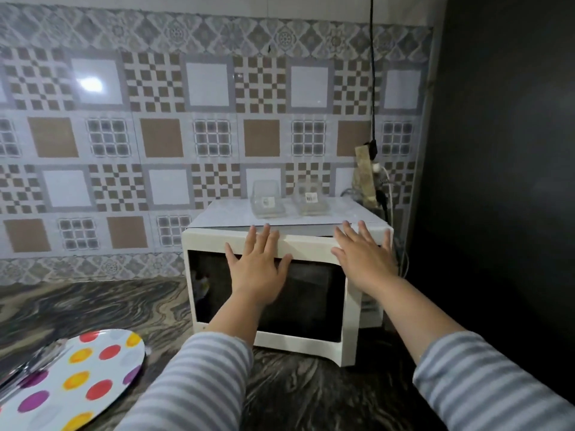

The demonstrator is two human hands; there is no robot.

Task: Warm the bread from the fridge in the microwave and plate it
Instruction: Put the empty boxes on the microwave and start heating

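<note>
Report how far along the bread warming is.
Done: the spotted plate waits on the counter. In hand: both hands, left and right, lie flat against the microwave door. Left: no bread shows, so warming and plating remain.

Home kitchen — tiled backsplash, marbled counter, microwave.
</note>
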